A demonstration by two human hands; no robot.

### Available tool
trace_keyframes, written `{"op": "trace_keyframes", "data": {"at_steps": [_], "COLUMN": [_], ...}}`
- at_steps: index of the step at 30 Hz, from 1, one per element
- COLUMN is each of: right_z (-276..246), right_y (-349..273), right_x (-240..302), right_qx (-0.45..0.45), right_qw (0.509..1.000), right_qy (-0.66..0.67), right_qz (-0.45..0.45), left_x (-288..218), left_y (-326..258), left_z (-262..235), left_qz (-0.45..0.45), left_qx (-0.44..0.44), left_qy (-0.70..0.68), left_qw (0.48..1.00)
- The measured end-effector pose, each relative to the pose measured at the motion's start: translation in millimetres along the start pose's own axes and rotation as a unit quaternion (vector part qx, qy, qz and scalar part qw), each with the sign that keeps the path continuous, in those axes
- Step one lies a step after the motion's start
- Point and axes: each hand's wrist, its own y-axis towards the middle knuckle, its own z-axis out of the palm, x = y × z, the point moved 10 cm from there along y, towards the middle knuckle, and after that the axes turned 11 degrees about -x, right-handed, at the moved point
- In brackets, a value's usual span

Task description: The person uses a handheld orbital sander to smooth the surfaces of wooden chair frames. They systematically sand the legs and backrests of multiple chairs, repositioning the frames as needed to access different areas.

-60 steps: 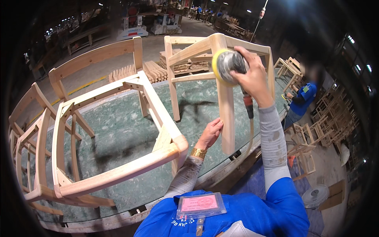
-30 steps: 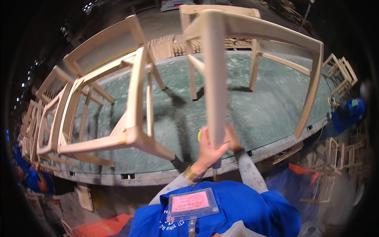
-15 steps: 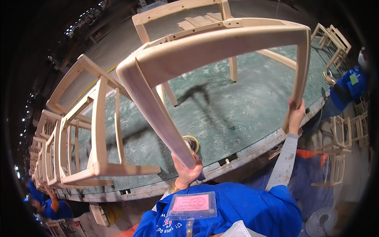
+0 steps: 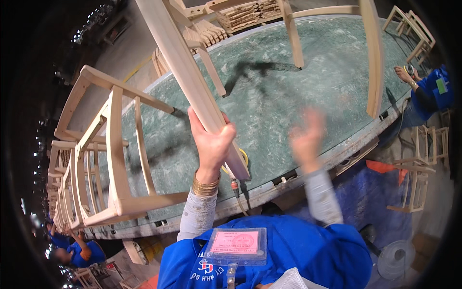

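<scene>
Right grip (image 4: pixel 309 137) has left the chair's (image 4: pixel 166 41) right-hand leg (image 4: pixel 374 72) at the bench's (image 4: pixel 274 154) near edge and spreads empty, while the left grip (image 4: pixel 211 143), wrapped round the left-hand leg (image 4: pixel 190 82), steadies best held firm

The place looks like a furniture workshop: bare wooden chair frames (image 4: pixel 180 67) line a long, dust-smeared green bench (image 4: pixel 327 72), cut wooden parts (image 4: pixel 245 17) lie stacked beyond it, and co-workers (image 4: pixel 429 98) in blue are along its edge.
</scene>
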Motion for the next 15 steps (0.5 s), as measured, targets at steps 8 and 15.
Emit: {"op": "trace_keyframes", "data": {"at_steps": [8, 15], "right_z": [203.7, 145.0], "right_y": [-208.4, -127.9], "right_x": [86.9, 48.1], "right_qx": [0.232, 0.252], "right_qw": [0.972, 0.958], "right_qy": [-0.022, 0.130], "right_qz": [0.006, 0.041], "left_x": [-25.3, -17.6], "left_y": [34.4, 34.9], "left_z": [28.5, 28.5], "left_qz": [0.025, 0.078], "left_qx": [0.057, 0.075], "left_qy": [-0.042, -0.014], "left_qw": [0.997, 0.994]}}
